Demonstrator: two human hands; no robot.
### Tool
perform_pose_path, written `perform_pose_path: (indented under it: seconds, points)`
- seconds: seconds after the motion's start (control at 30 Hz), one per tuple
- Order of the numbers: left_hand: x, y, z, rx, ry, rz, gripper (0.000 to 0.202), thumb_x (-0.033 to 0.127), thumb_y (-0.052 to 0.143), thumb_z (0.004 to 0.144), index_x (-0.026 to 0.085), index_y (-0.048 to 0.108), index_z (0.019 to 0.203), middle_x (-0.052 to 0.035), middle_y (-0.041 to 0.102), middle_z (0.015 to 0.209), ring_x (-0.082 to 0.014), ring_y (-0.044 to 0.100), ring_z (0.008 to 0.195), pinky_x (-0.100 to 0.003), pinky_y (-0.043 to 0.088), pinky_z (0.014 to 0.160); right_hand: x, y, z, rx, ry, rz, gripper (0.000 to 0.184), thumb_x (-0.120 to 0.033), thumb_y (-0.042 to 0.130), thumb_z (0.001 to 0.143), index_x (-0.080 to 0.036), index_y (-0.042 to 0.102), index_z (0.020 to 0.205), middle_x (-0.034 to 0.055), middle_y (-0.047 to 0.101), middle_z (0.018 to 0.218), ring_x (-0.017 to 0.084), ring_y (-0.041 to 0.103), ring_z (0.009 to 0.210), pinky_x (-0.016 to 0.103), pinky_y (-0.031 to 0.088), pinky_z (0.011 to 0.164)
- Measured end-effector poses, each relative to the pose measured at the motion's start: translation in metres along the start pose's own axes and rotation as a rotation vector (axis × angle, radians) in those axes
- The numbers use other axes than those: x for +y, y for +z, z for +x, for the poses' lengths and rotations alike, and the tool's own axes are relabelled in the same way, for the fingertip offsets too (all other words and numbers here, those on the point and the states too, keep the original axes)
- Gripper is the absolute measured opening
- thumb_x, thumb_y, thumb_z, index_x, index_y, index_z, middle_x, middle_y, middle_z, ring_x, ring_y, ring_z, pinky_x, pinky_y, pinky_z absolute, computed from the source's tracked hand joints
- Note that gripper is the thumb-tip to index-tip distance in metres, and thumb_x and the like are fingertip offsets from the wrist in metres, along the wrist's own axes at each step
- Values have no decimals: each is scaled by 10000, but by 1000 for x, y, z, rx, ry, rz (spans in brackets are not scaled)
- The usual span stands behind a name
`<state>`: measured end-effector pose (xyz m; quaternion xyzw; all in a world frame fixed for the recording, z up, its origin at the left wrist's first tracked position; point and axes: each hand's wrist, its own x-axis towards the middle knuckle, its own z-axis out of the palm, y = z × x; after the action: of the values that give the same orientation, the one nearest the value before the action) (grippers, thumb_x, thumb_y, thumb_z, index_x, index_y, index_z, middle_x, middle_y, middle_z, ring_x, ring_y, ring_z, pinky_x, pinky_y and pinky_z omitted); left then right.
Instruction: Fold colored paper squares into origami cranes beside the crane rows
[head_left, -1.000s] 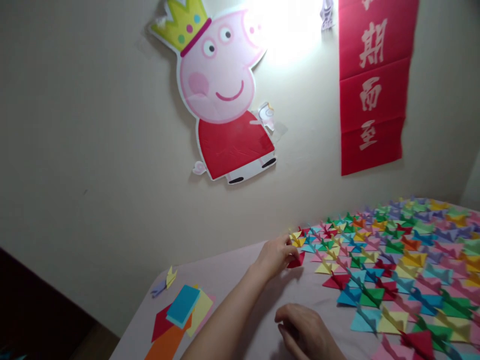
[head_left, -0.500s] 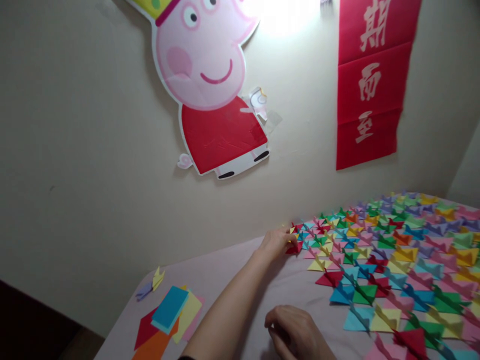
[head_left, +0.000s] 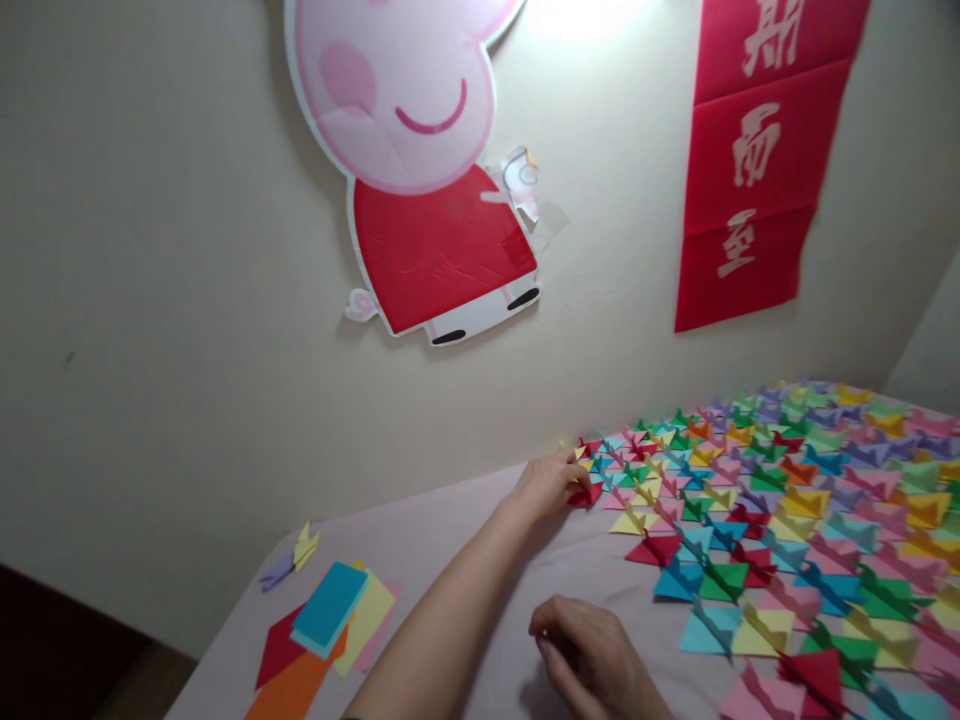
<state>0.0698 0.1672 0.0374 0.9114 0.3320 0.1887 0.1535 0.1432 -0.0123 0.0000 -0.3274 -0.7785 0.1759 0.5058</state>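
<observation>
- The pale wall (head_left: 187,350) fills most of the view; a strong light whitens its top.
- Below it is the surface (head_left: 450,525), under a pinkish cloth, cut off at the bottom.
- Many folded paper cranes (head_left: 806,503) stand in close rows on it, running out of view at the right.
- On the wall is a pig cutout (head_left: 450,250); its eyes and crown, visible one second ago, are now cut off.
- The red banner (head_left: 757,190) also loses its top.
- Coloured paper sheets (head_left: 330,605) overlap near the left edge.
- The right hand (head_left: 592,645) is curled low; I cannot tell if its fingers meet.
- The left hand (head_left: 546,482) reaches to the rows, its fingers bent at a red crane (head_left: 586,496); the fingertips are hidden, so I cannot tell if they clamp it.
- This red crane, nearer before, is now closer to the row's end.
</observation>
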Motion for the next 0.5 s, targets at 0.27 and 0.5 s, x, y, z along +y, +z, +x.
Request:
perform_pose_path:
  seconds: [0.27, 0.5]
  points:
    - [26, -14, -82, 221, -127, -60, 199, 87, 560, 869, 224, 703, 890, -16, 516, 997, -116, 549, 778, -218, 437, 728, 18, -2, 0, 495, 482, 168, 200, -381, 474, 960, -228, 539, 1071, 49, 663, 929, 173, 669, 843, 241, 547, 721]
    - [53, -10, -137, 276, -120, -88, 186, 168, 534, 918, 226, 708, 889, -57, 470, 1114, -162, 518, 842, -281, 442, 775, 24, -1, 2, 359, 677, 367, 330, -530, 588, 861, -204, 611, 908, 9, 641, 724, 151, 574, 544, 234, 452, 441]
